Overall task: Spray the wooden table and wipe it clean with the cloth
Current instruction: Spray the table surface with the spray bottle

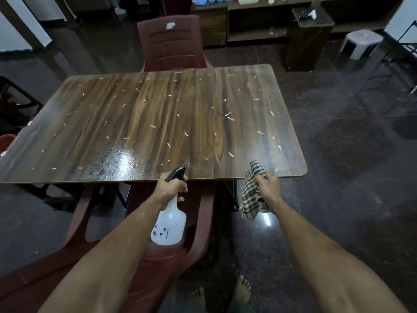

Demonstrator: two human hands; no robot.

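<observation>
Spray bottle gripped by L hand at table near edge | cloth clenched in R hand | wet patch near-left only | rest unsprayed, crumbs unwiped

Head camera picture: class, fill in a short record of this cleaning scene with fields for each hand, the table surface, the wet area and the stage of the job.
left hand: left hand grips the spray bottle, nozzle toward the table
right hand: right hand holds the checked cloth at the near edge
table surface: wooden table strewn with pale scraps
wet area: shiny patch near the front left
stage: partly sprayed, cloth not yet on the top
</observation>
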